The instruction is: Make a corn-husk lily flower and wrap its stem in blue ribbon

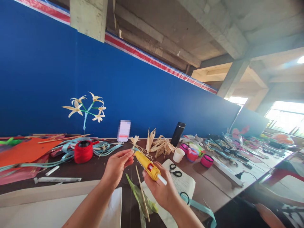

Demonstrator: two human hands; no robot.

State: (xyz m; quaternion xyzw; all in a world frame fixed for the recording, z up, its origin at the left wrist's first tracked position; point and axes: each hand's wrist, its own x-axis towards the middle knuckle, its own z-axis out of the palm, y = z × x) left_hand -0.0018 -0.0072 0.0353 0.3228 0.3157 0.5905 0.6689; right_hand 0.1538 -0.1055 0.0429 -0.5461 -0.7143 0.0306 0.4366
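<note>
Between the fingertips of my left hand (pixel 117 167) is a small pale flower (pixel 134 141), which looks made of dried husk, petals upward. My right hand (pixel 161 187) grips a yellow hot glue gun (pixel 145 162). Its front end is at the flower's base, close to my left fingertips; whether they touch is hard to tell. A white glue stick (pixel 162 179) pokes out of the gun's back. Below my hands lie a green husk (pixel 137 193) and a thin wooden stick (pixel 142 193). Dried corn husks (pixel 163 146) lie behind the gun.
At the left, a stem of several husk flowers (pixel 87 111) stands over a red spool (pixel 83 152), beside pale blue ribbon (pixel 66 151) and orange sheets (pixel 26 152). Black-handled scissors (pixel 176 173) rest on paper at the right. A black bottle (pixel 178 134), white cup (pixel 178 155) and power strip (pixel 226 171) stand beyond.
</note>
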